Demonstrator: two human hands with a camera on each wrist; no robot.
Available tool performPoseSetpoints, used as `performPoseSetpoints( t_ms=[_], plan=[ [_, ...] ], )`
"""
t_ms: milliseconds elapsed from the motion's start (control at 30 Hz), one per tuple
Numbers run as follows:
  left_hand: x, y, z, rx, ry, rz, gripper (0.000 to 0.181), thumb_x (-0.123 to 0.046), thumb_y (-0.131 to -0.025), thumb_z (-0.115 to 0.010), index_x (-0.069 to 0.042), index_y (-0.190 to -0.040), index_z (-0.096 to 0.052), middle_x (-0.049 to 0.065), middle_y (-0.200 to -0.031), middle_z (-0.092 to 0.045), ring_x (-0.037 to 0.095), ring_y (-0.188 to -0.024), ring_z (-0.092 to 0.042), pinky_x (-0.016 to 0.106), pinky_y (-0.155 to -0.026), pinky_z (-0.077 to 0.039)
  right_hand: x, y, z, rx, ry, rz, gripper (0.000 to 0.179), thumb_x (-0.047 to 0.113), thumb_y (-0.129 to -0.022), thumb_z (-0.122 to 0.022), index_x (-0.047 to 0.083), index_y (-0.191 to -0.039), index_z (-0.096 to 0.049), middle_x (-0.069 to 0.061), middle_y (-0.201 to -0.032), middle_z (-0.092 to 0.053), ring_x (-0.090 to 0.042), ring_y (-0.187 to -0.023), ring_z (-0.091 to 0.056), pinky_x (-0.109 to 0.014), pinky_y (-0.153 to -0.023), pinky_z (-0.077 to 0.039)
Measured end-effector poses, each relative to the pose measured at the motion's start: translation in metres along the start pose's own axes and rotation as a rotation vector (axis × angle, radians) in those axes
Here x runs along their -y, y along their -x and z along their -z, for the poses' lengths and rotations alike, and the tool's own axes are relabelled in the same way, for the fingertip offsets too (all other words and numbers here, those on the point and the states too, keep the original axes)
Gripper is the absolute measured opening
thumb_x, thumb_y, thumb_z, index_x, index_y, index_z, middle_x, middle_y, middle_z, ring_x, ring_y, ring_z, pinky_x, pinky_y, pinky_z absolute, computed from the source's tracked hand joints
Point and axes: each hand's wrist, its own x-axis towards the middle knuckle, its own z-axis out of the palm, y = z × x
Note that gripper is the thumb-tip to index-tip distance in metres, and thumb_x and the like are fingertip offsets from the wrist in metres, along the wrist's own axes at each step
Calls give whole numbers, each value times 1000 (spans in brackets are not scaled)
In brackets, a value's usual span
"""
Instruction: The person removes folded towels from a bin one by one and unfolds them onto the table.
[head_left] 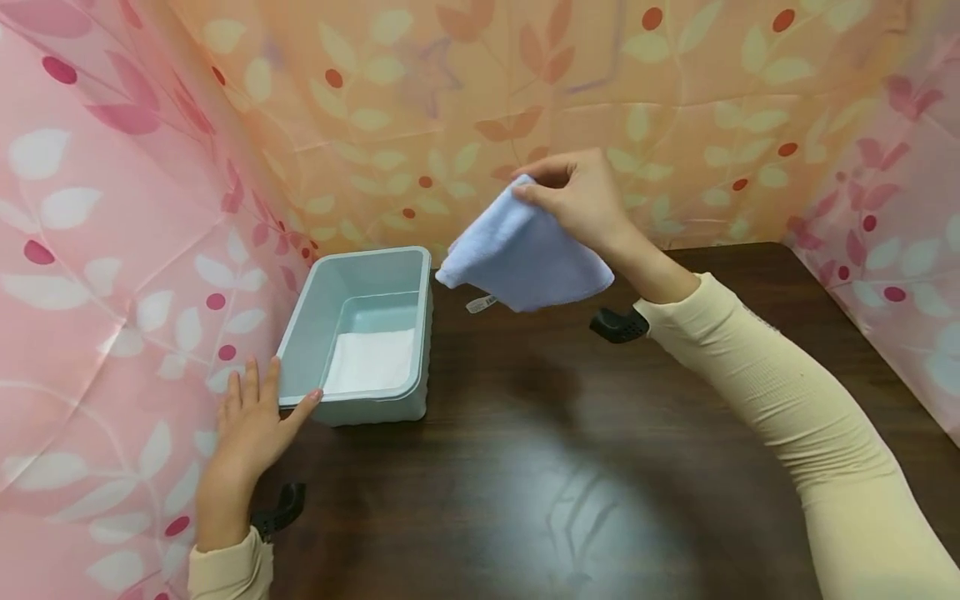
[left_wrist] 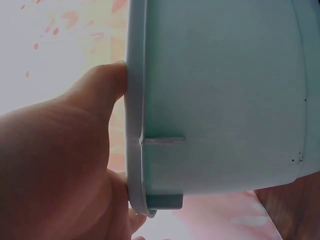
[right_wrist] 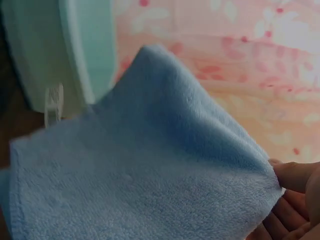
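Pinched at one edge between thumb and fingers, a light blue towel [head_left: 517, 250] hangs from my right hand [head_left: 581, 200] above the table, to the right of the bin. A small white tag dangles from its lower side. My left hand [head_left: 251, 425] rests with spread, straight fingers on the near left corner of the pale green plastic bin [head_left: 300, 333]. In the left wrist view the thumb and fingertips touch the bin's rim [left_wrist: 135, 100]. Inside the bin, a folded white cloth [head_left: 371, 360] lies on the bottom. The right wrist view shows the towel's fuzzy surface [right_wrist: 150, 170] up close.
The dark brown wooden table [head_left: 480, 467] extends to the right and in front of the bin. An orange leaf-patterned curtain [head_left: 480, 100] hangs behind it, with pink floral curtains [head_left: 112, 250] at both sides. Black mounts sit at both wrists.
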Motion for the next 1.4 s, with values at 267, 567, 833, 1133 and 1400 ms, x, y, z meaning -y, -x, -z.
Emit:
performPoseSetpoints(
  t_ms=[267, 567, 833, 1133, 1400],
  plan=[
    [3, 4, 3, -8, -10, 14, 98, -66, -95, -42, -4, -158, 0, 32, -161, 14, 60, -145, 12, 79, -110, 1, -41, 33, -17, -10, -8, -76, 19, 21, -84, -80, 10, -100, -80, -6, -96, -79, -5, -78, -67, -19, -67, -51],
    [2, 7, 3, 5, -5, 20, 98, -66, -95, -42, -4, -158, 1, 32, -161, 15, 60, -145, 13, 79, -110, 3, -58, 75, -37, -5, -232, -199, 22, 17, -85, -78, 3, -102, -77, 5, -90, -78, -4, -76, -67, -20, -64, -54],
    [2, 6, 3, -3, -16, 19, 98, -67, -95, -41, -4, -158, 0, 33, -161, 13, 61, -145, 10, 79, -111, 1, -102, 87, -52, -21, -300, -345, 26, 11, -86, -76, -4, -107, -73, 10, -82, -74, -1, -71, -65, -17, -63, -53],
    [-1, 4, 2, 2, -13, 16, 99, -68, -94, -41, -4, -159, -1, 33, -161, 12, 60, -146, 10, 78, -111, 1, -160, 71, -46, -127, -193, -451, 29, 14, -86, -77, -3, -108, -74, 13, -75, -69, 2, -68, -62, -14, -62, -51],
    [-2, 2, 2, -14, -15, 7, 99, -67, -95, -41, -3, -158, -2, 33, -161, 11, 60, -146, 10, 78, -111, 1, -218, 51, -29, -84, 82, -536, 31, 24, -86, -77, 2, -108, -76, -13, -106, -76, -15, -98, -65, -21, -74, -49]
  ],
)
